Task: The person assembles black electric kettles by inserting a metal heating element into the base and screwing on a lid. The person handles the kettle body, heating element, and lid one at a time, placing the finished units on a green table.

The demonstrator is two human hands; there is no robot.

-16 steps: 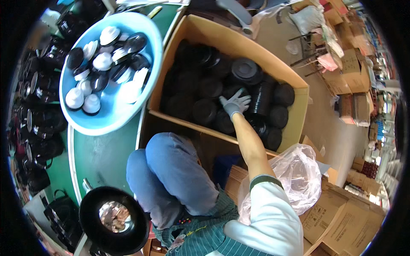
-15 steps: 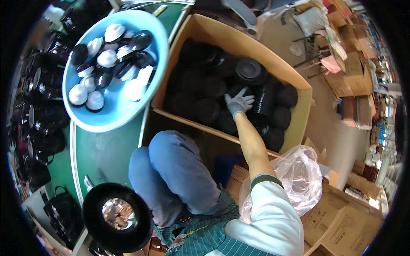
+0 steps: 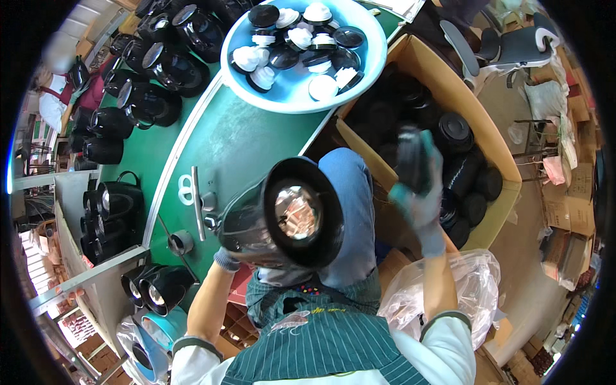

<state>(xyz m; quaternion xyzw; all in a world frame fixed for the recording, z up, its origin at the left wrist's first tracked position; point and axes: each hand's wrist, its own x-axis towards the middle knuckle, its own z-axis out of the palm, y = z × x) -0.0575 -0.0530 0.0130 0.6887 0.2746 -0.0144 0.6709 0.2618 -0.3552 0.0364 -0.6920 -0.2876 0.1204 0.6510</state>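
My left hand [image 3: 228, 258], gloved, is closed on the lower side of a glossy black jug body [image 3: 247, 224]. The jug tilts above my lap, its wide mouth facing up and a shiny, mirror-like liner showing inside. Over the near side of a cardboard carton [image 3: 356, 142], my gloved right hand [image 3: 425, 208] grips a black piece [image 3: 414, 160], its fingers and thumb around it. Motion smears that piece, so its exact kind cannot be made out. In the carton lie several dark round parts, among them a ringed black disc [image 3: 454, 130].
A light blue basin [image 3: 301, 102] of black-and-white lids stands on the green table [image 3: 256, 138]. Black jugs [image 3: 151, 102] line the table's far left. A roll of tape [image 3: 181, 242] lies on the left. Clear plastic [image 3: 475, 276] hangs beside the carton; an office chair [image 3: 520, 48] stands behind.
My right hand has come up out of the carton with a black piece. The jug has moved rightward over my lap, my left hand now visible on it. The view has turned.
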